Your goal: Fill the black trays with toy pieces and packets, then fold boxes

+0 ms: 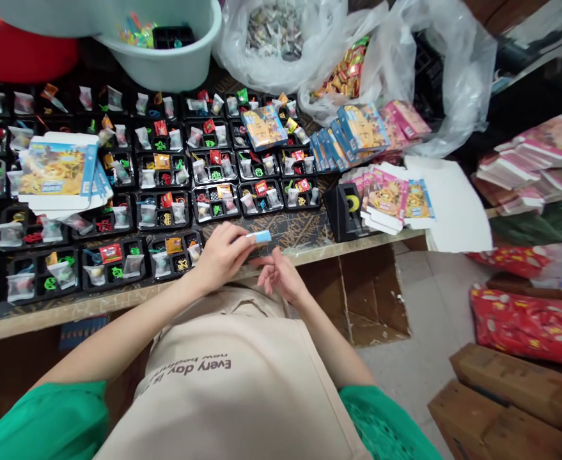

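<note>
My left hand (220, 257) grips a small light-blue cardboard box (260, 237) over the table's front edge, and only one narrow side of it shows clearly. My right hand (283, 278) is just below and to the right of that box, index finger stretched out and the other fingers loosely bent. It holds nothing that I can see. Left of my hands, a black compartment tray (178, 254) contains small wrapped packets and coloured trinkets. Many similar filled trays (213, 203) stand in rows behind it.
Printed flat boxes (60, 169) lie across some trays at left. Folded boxes (362, 128) stand at back right, near a tape dispenser (345, 211) and flat cartons (386, 198). Behind are a pale tub (165, 64) and plastic bags (271, 70). Brown cartons (515, 390) sit at lower right.
</note>
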The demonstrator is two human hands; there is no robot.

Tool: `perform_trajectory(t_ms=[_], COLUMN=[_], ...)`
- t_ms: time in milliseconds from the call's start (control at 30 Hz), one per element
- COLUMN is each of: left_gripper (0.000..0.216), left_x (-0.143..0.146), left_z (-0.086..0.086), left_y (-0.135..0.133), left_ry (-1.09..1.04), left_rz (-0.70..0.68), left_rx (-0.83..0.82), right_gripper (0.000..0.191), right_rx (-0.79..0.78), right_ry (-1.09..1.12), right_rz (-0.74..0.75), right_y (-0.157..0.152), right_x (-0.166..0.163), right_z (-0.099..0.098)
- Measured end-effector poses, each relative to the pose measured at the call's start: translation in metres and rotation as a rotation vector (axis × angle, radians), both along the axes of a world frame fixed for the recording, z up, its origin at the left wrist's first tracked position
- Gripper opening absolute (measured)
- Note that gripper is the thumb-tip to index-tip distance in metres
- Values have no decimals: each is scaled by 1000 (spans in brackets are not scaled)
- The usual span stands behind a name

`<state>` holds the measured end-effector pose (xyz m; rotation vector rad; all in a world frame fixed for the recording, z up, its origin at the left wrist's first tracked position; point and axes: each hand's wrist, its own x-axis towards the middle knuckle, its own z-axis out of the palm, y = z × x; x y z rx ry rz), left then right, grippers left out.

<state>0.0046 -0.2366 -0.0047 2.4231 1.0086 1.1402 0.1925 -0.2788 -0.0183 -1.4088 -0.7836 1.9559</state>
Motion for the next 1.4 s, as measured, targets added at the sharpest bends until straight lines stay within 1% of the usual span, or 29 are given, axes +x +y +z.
perform_trajectory(t_ms=[33, 67, 100, 133, 167, 200, 233, 267, 300, 367, 400, 433, 500, 567, 600, 667, 733, 767, 833, 867, 900, 967, 1000, 1067, 1100, 1167, 1233, 1333, 1400], left_gripper=[14, 17, 20, 24, 31, 43, 55, 64, 69, 66, 65, 65, 67, 68, 68, 67, 63, 61, 58, 64, 71, 87, 92, 97, 94, 85, 79, 75, 69], left_x=[0, 0, 0, -1, -2, -5, -7, -10, -13, -19, -21, -22, -24, -26, -29, -44, -76, -99, -152, -178, -203, -242, -255, -271, -275, -279, -281, -281, -284], left_z=[0, 1, 2, 4, 5, 6, 6, 6, 5, 3, 2, 1, 3, 7, 9, 12, 14, 15, 16, 17, 18, 21, 22, 24, 25, 25, 26, 31, 36], left_y=[-5, -11, -16, -19, -21, -20, -17, -12, -6, 7, 14, 19, 27, 31, 33, 40, 52, 60, 76, 83, 89, 96, 99, 103, 105, 109, 113, 114, 113], left_ry=[6, 9, 0, -27, -78, -154, -252, -363, -474, -676, -765, -842, -959, -1030, -1041, -966, -730, -549, -220, -65, 72, 280, 366, 466, 488, 482, 456, 465, 502], left_rz=[-65, -140, -199, -219, -187, -106, 1, 103, 173, 237, 260, 289, 358, 378, 361, 311, 343, 422, 726, 865, 983, 1144, 1181, 1202, 1194, 1194, 1238, 1331, 1370], left_rx=[20, 34, 44, 42, 13, -52, -158, -308, -493, -855, -974, -1038, -1035, -986, -978, -986, -950, -877, -560, -404, -323, -384, -459, -626, -690, -751, -750, -740, -742], right_gripper=[78, 75, 66, 54, 42, 36, 36, 39, 44, 56, 63, 71, 90, 108, 112, 111, 106, 104, 100, 98, 95, 92, 91, 91, 92, 95, 98, 91, 82], right_rx=[-60, -92, -90, -57, 0, 69, 136, 199, 260, 404, 497, 603, 822, 989, 1045, 1106, 1118, 1110, 1066, 1031, 1004, 939, 909, 857, 838, 818, 826, 901, 973], right_ry=[76, 138, 176, 189, 183, 167, 149, 126, 90, -73, -209, -368, -670, -857, -910, -975, -1045, -1097, -1248, -1321, -1376, -1431, -1434, -1417, -1405, -1396, -1413, -1408, -1302], right_rz=[-17, -47, -89, -141, -194, -228, -224, -179, -109, 10, 36, 38, 44, 132, 183, 257, 268, 253, 181, 165, 153, 149, 151, 153, 155, 159, 174, 237, 282], right_y=[-3, -4, -5, -3, 0, 5, 11, 18, 25, 40, 47, 52, 60, 65, 69, 82, 108, 126, 171, 196, 221, 268, 287, 315, 323, 326, 313, 272, 238], right_x=[2, 3, 4, 5, 6, 8, 9, 10, 10, 7, 2, -4, -22, -43, -53, -66, -68, -64, -49, -39, -30, -13, -8, -3, -3, -7, -15, -28, -35], right_z=[-2, -2, -1, 1, 5, 9, 13, 16, 19, 23, 24, 25, 26, 26, 27, 29, 33, 35, 37, 36, 33, 24, 18, 8, 5, 5, 13, 29, 35])
